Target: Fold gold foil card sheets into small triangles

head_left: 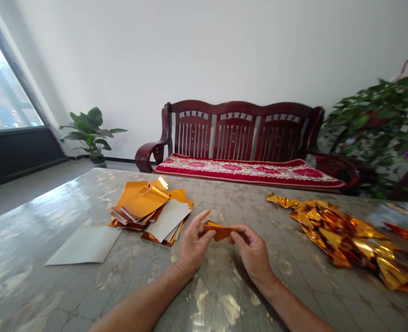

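On my left a single sheet (83,245) lies white side up, beside a stack of gold foil papers (150,208). My left hand (192,247) and right hand (252,252) are close together over the table (34,276), both pinching one folded gold piece (219,230). Finished folded pieces (349,237) pile up at right.

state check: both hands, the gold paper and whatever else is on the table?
left hand: grip shut on folded gold paper
right hand: pinching the same piece
folded gold paper: folded small, held above table
sheet stack: loose, unfolded
single sheet: flat, white side up
folded pile: heaped
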`<state>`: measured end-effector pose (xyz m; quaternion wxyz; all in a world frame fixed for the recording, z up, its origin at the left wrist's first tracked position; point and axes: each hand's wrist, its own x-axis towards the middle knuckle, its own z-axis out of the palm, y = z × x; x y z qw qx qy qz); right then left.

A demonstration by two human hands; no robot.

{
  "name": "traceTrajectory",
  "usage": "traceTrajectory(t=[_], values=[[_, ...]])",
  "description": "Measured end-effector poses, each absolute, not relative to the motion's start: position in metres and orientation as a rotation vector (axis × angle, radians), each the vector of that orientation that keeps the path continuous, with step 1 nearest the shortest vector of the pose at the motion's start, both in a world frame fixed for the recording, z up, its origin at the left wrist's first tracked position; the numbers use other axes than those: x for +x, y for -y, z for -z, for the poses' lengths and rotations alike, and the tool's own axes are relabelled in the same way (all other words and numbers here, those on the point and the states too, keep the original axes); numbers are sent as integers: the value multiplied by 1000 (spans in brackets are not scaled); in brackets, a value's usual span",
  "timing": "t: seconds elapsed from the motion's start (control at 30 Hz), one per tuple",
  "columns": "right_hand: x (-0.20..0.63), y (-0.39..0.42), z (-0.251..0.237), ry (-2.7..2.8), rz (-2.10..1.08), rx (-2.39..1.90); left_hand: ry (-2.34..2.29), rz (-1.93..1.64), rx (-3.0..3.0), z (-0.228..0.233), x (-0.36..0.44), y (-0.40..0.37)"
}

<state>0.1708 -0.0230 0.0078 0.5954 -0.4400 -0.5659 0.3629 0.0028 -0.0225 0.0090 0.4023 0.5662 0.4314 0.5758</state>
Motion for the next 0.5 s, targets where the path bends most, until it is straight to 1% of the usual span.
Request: traceTrajectory(t=[0.2,0.33,0.5], values=[[177,25,-10,1497,-833,-985,-957,-1378,1414,-4,-3,15],[179,24,-7,1538,-794,-977,-861,-1339,1274,-5,1,16],[179,24,-7,1590,-732,-963,-873,-1316,1256,-4,4,17]])
